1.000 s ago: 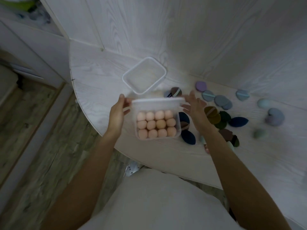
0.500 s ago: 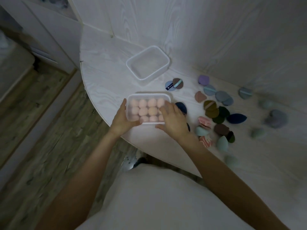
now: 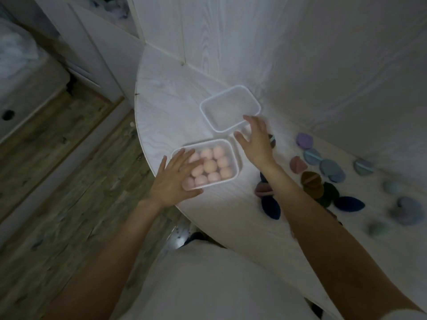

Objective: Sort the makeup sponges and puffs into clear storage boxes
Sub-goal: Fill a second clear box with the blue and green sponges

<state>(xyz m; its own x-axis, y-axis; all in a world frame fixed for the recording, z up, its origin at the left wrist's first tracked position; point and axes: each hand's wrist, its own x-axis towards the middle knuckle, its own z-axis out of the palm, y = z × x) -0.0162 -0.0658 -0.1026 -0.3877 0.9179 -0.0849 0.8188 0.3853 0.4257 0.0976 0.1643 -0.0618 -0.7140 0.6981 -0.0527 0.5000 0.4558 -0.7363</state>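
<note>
A clear lidded box point(image 3: 227, 158) full of pink round sponges point(image 3: 210, 165) sits near the table's curved front edge. My left hand point(image 3: 176, 181) lies flat on the box's lid at its near left corner, fingers spread. My right hand point(image 3: 254, 138) hovers open just past the box, fingertips at the near rim of a second clear box point(image 3: 230, 107), which holds nothing I can see. Loose puffs lie to the right: a purple one point(image 3: 304, 140), grey-blue ones point(image 3: 328, 166), olive and dark green ones point(image 3: 318, 185), navy ones point(image 3: 349, 203).
The white wood-grain table point(image 3: 166, 116) meets a white panelled wall behind. Blurred grey and pale green sponges point(image 3: 406, 210) lie at the far right. Wooden floor and white cabinets are at the left, beyond the table edge.
The box of pink sponges went from held in the air to resting on the table. My right hand left its lid and moved toward the far box; my left hand shifted onto the lid.
</note>
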